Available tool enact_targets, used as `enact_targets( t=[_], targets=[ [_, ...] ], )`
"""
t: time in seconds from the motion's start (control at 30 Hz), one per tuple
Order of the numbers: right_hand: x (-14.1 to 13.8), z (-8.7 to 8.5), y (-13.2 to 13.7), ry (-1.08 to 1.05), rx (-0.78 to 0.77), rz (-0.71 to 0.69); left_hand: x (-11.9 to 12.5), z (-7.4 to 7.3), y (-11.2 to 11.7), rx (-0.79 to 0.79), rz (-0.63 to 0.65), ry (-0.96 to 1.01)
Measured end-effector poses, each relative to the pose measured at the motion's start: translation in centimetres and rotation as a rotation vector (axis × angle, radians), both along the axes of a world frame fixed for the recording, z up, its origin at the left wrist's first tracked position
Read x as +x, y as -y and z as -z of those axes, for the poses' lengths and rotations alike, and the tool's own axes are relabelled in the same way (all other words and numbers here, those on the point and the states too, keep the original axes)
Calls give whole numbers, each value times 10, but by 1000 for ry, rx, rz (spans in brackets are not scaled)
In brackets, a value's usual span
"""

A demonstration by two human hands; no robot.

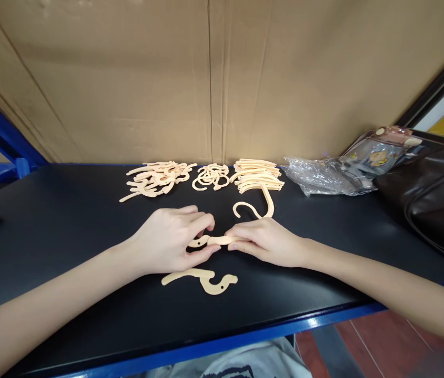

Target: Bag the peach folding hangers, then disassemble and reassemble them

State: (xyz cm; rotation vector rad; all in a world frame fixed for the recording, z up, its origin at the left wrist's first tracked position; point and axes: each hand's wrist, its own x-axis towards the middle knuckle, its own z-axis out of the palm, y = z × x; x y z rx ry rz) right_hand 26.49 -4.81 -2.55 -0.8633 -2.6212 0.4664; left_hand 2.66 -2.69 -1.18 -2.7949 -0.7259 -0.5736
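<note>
My left hand (170, 239) is closed around a beige plastic hanger arm with a round hole (199, 243); much of it is hidden under the palm. From the other side, my right hand (263, 240) pinches a pale bar-like hanger piece (222, 240) that meets this arm between the hands. A beige hanger hook (270, 202) rises just behind the right hand, its curl pointing left; whether it joins the held parts is hidden. In front of the hands, a loose hanger arm (214, 285) with a hole lies flat on the black tabletop (119, 320).
Along the back lie a pile of hanger arms (159, 177), a small heap of hooks (214, 176) and a stack of slim curved bars (259, 175). Clear plastic bags (324, 176) and a dark leather bag (434, 194) occupy the right. Cardboard (127, 79) stands behind.
</note>
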Motion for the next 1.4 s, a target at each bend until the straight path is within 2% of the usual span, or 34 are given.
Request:
enact_targets(
  t=[0.13,0.27,0.33,0.43,0.57,0.7,0.8,0.87,1.0,1.07,1.2,1.4],
  targets=[
    [-1,-1,2,32,13,59,-4,-11,-5,83,-26,62],
    [-1,-1,2,49,33,152,-8,-20,-4,113,-169,142],
    [-1,-1,1,44,28,188,-8,-23,-2,48,-255,161],
    [-1,-1,0,34,21,212,-8,-25,-3,-176,-373,180],
    [-1,-1,0,19,16,255,-10,-20,-8,-478,-411,181],
    [-1,0,0,6,16,294,-9,-16,-7,-518,-450,164],
    [-1,-1,0,12,39,246,-4,-16,-2,-512,-508,194],
    [-1,-1,-1,23,80,167,-1,-17,1,-539,-487,201],
    [0,-2,-1,18,144,55,3,-13,3,-587,-346,137],
    [0,-1,-1,-4,135,63,4,-9,5,-576,-306,110],
    [-2,2,0,-45,133,106,8,-4,10,-541,-313,71],
    [-1,7,-4,-49,144,178,9,-5,15,-512,-241,-6]
  ],
)
